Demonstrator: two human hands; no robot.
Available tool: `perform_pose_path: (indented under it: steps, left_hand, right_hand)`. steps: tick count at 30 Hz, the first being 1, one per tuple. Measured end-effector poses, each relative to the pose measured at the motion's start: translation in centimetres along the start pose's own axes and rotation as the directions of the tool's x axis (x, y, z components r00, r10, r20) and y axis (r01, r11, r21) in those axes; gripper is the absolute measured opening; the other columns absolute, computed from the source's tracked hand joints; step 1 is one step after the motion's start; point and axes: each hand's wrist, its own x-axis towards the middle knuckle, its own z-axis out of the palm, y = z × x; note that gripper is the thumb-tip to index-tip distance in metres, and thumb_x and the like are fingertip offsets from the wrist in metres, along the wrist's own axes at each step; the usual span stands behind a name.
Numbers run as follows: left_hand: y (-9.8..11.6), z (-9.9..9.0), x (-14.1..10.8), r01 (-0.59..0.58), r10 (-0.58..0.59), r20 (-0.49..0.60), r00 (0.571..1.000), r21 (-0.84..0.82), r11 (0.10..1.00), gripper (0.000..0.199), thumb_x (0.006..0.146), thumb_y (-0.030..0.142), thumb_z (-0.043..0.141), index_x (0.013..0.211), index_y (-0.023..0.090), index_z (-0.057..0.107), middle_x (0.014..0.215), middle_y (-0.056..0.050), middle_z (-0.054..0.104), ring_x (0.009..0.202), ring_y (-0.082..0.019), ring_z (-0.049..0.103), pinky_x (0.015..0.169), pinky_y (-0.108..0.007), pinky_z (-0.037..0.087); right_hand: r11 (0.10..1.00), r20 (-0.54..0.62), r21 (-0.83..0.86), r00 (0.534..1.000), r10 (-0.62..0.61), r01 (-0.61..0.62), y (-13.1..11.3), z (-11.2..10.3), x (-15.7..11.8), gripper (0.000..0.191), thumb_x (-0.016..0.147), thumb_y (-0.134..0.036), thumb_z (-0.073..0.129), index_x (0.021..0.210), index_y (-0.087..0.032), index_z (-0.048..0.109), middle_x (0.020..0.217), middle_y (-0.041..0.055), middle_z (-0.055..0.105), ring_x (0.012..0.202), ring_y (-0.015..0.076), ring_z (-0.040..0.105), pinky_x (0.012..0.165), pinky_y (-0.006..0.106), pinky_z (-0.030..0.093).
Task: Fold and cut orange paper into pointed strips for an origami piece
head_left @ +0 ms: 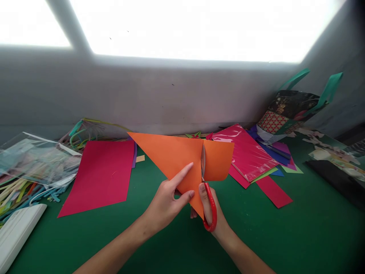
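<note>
An orange sheet of paper [173,156], with a triangular left part, is held up over the green table. My left hand [168,201] grips it from the left, thumb and index finger on its near face and the other fingers hidden behind. Red-handled scissors [210,213] are in my right hand [219,217], my thumb by the handle loop. Their blade [203,161] points away from me along a slit between the triangular part and a rectangular strip [219,160] on the right. The strip still joins the sheet near its top edge.
Left of the orange paper lies a red sheet [102,175]. Clear plastic bags with paper strips [25,163] and a white device [23,236] sit farther left. Right are a plastic-wrapped red paper pack [248,152], a red strip [275,192] and a patterned bag [291,110]. A wall stands behind.
</note>
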Motion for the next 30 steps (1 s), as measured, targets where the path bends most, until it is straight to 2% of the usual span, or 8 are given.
perform_pose_path:
  steps: [9, 16, 30]
  left_hand:
    - [0.49, -0.06, -0.05, 0.011, -0.011, 0.009, 1.0, -0.009, 1.0, 0.067, 0.105, 0.032, 0.061, 0.166, 0.029, 0.034, 0.082, 0.001, 0.076, 0.056, -0.015, 0.069, 0.06, -0.029, 0.061]
    - [0.67, -0.19, -0.06, 0.011, -0.011, 0.01, 1.0, 0.006, 1.0, 0.067, 0.105, 0.034, 0.06, 0.166, 0.029, 0.034, 0.096, -0.003, 0.079, 0.061, -0.017, 0.07, 0.059, -0.029, 0.061]
    - [0.82, -0.17, 0.01, 0.017, -0.017, 0.012, 1.0, 0.007, 1.0, 0.067, 0.104, 0.031, 0.06, 0.166, 0.03, 0.034, 0.092, -0.001, 0.078, 0.063, -0.016, 0.071, 0.066, -0.029, 0.061]
  right_hand:
    - [1.0, 0.004, -0.005, 1.0, 0.025, -0.025, -0.33, -0.1, -0.14, 0.067, 0.092, -0.085, 0.046, 0.076, -0.021, 0.054, 0.052, -0.0019, 0.053, 0.04, 0.0138, 0.056, 0.039, 0.023, 0.049]
    - [0.999, -0.009, -0.018, 0.999, 0.031, -0.031, -0.55, 0.02, -0.24, 0.069, 0.09, -0.088, 0.046, 0.074, -0.022, 0.053, 0.05, -0.0017, 0.052, 0.038, 0.0141, 0.054, 0.038, 0.023, 0.047]
    - [1.0, -0.009, -0.027, 1.0, 0.016, -0.016, -0.66, 0.04, -0.24, 0.072, 0.09, -0.089, 0.045, 0.068, -0.021, 0.057, 0.047, 0.0004, 0.053, 0.038, 0.0153, 0.054, 0.037, 0.025, 0.047]
